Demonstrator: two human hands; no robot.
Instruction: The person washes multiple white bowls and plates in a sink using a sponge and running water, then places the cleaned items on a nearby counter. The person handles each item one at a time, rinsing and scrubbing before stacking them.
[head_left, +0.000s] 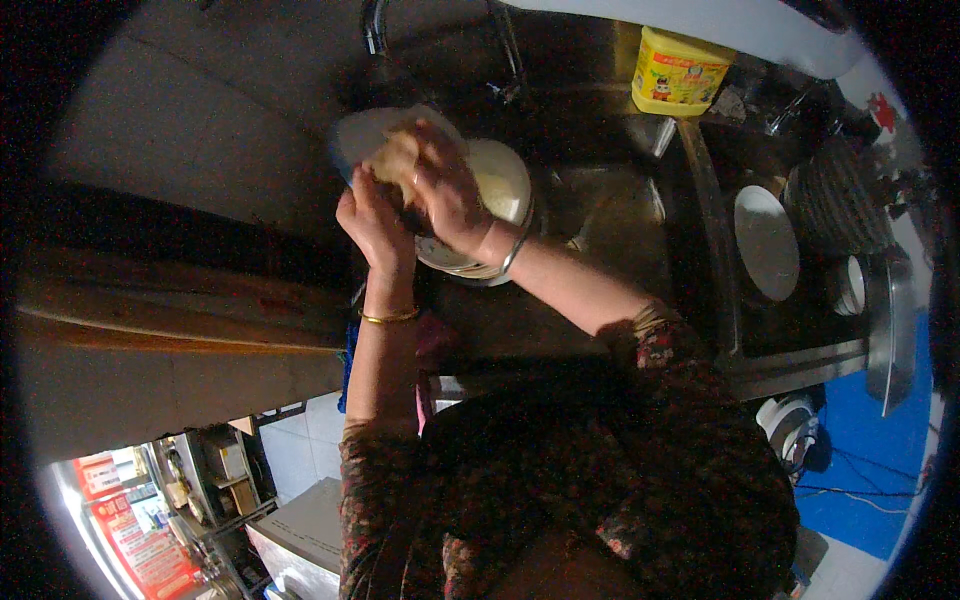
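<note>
My left hand (373, 229) grips the near rim of a pale dish (367, 131), which is tilted up and blurred. My right hand (450, 199) is curled over a tan cloth or sponge (396, 159) against the dish; the blur hides which it is. Just behind and below my right hand is a stack of plates (450, 256), with a shiny pale bowl or plate (504, 180) at its upper right. All of this is over a dark metal sink (607, 225). My fingertips are partly hidden.
A chrome faucet (373, 30) hangs at the top. A yellow plastic tub (679, 75) stands on the sink's back ledge. Right of the metal divider (712, 225) are a white oval dish (766, 244), a row of stacked plates (836, 199) and white bowls (851, 285). A wooden board edge (187, 334) lies left.
</note>
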